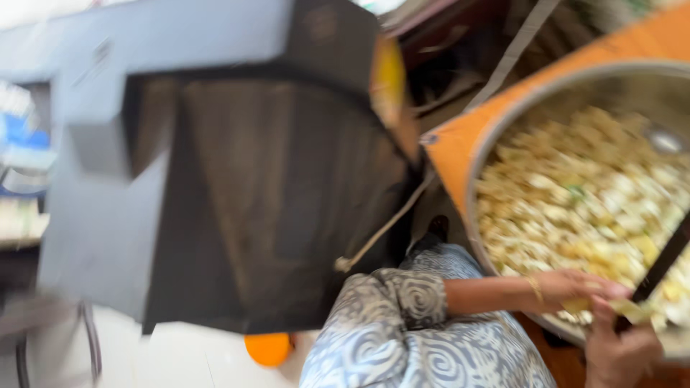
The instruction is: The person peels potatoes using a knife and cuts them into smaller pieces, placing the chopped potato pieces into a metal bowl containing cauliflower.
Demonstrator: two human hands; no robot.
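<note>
left hand (pixel 582 287) is reaching over the near rim of the one big round steel pot (pixel 503 122), fingers curled into the pale yellow chopped food (pixel 575 194) filling it; grip unclear, too blurred. right hand (pixel 619 345) is clenching a dark straight handle (pixel 665 262) running into the food. pot is sitting on an orange surface (pixel 460 144). one big dark metal machine (pixel 273 194) is standing left, on pale floor (pixel 194 359).
</note>
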